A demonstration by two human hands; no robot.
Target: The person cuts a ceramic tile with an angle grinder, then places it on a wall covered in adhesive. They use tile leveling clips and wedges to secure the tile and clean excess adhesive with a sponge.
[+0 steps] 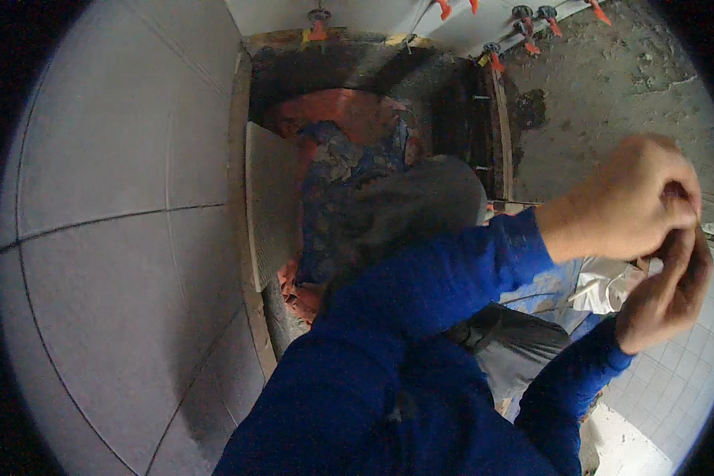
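Observation:
My left hand [639, 198] and my right hand [666, 293] are raised together at the right side, both in blue sleeves. The left one's fingers are curled into a pinch, and its fingertips meet those of the right hand just below it. Whatever lies between the fingertips, if anything, is hidden or too small to make out. Behind them is a rough grey cement wall [619, 87]. Several red tile levelling clips [529, 44] stick out along the tile edge at the top right.
Large grey tiles [119, 143] cover the left side. A recess holds a crumpled blue sheet [325, 230] and red-orange material [333, 103]. My grey-trousered knee [436, 194] crosses its front. A white bag [603, 285] lies below my hands, beside pale small floor tiles [674, 381].

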